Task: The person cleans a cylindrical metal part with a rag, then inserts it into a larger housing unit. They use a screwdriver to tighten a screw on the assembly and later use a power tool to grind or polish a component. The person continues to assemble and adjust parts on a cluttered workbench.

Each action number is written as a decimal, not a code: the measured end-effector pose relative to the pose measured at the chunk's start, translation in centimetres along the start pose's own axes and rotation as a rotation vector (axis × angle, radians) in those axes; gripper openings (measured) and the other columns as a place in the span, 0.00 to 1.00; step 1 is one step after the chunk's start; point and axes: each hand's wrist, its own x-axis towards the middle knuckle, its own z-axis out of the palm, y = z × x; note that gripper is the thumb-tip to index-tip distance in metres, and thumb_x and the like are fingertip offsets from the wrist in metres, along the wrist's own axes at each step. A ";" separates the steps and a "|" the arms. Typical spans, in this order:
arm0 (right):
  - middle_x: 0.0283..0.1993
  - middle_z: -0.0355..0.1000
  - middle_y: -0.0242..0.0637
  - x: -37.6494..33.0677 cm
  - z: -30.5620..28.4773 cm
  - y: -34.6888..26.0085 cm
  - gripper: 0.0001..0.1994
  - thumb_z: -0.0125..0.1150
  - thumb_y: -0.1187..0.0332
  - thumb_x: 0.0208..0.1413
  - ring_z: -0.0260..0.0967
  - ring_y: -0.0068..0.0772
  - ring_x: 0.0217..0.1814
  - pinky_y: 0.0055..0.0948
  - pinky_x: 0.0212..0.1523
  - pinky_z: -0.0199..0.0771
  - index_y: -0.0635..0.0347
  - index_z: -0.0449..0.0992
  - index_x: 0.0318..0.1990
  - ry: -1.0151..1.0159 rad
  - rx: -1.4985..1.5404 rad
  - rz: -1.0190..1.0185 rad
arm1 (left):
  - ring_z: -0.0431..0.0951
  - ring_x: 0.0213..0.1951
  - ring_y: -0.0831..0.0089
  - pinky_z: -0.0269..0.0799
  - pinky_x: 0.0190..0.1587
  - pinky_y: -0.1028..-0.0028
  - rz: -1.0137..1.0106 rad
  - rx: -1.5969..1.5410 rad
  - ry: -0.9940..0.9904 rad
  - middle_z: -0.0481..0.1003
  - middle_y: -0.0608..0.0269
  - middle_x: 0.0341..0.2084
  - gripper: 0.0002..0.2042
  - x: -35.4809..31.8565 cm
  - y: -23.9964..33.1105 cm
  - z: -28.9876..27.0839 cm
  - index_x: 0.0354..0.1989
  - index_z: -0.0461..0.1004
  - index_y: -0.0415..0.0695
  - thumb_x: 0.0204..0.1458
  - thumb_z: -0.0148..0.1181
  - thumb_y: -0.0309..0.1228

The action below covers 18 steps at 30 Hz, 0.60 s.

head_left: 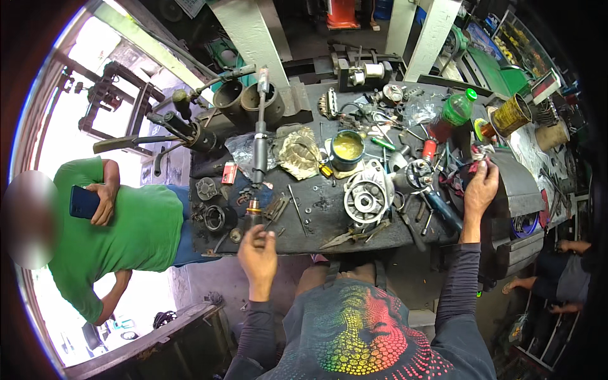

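My left hand (258, 258) is at the bench's front edge, its fingers closed round a dark cylindrical part with a copper-coloured band (254, 208). Just beyond that part is a long metal rod with a thick dark sleeve (260, 152); whether the two touch I cannot tell. To the right, my right hand (481, 189) pinches a crumpled red and whitish rag (482, 154). Near the left hand lie a dark ring-shaped housing (218, 218) and a thin metal rod (297, 209). A pale metal end housing (366, 201) rests between my hands.
Loose tools and parts crowd the dark bench (323, 235). A tub of yellow grease (348, 147), a green-capped bottle (455, 114) and a rusty can (510, 115) stand farther back. Metal pipes (263, 104) rise at the back left. A person in green (136, 228) holds a phone at the left.
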 end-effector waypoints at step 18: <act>0.26 0.68 0.24 -6.8 0.2 1.9 0.05 0.63 0.74 0.61 0.62 0.13 0.28 0.21 0.28 0.62 0.63 0.76 0.33 -0.118 0.293 0.358 | 0.79 0.50 0.47 0.74 0.52 0.55 0.481 0.384 -0.156 0.79 0.47 0.46 0.12 17.0 5.4 15.8 0.48 0.81 0.41 0.57 0.65 0.31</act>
